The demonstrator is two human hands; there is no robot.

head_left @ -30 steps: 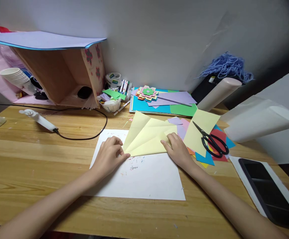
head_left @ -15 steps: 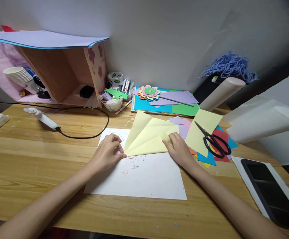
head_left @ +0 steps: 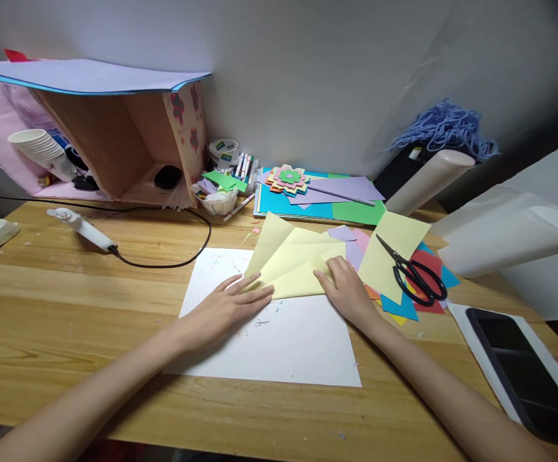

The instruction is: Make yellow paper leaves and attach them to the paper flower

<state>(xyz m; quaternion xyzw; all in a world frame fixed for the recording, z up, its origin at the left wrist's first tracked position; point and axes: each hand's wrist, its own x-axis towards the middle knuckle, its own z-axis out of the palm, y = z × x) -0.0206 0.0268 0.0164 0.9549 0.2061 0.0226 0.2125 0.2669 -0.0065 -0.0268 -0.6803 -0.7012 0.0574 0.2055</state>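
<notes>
A pale yellow folded paper (head_left: 293,260) lies on a white sheet (head_left: 283,340) on the wooden desk. My left hand (head_left: 226,307) lies flat with fingers stretched out over the paper's left point and lower edge, pressing it down. My right hand (head_left: 349,289) rests on the paper's right end, fingers curled down onto the folded flap. Neither hand lifts the paper off the sheet.
Black scissors (head_left: 414,273) lie on coloured paper scraps right of my right hand. A stack of coloured sheets (head_left: 317,199) sits behind. A glue gun (head_left: 84,231) with a black cord lies at left. A dark tablet (head_left: 519,369) sits at the right edge.
My left hand has opened from a curled pinch at the paper's left tip and slid right, flat along its lower edge. My right hand has stayed put.
</notes>
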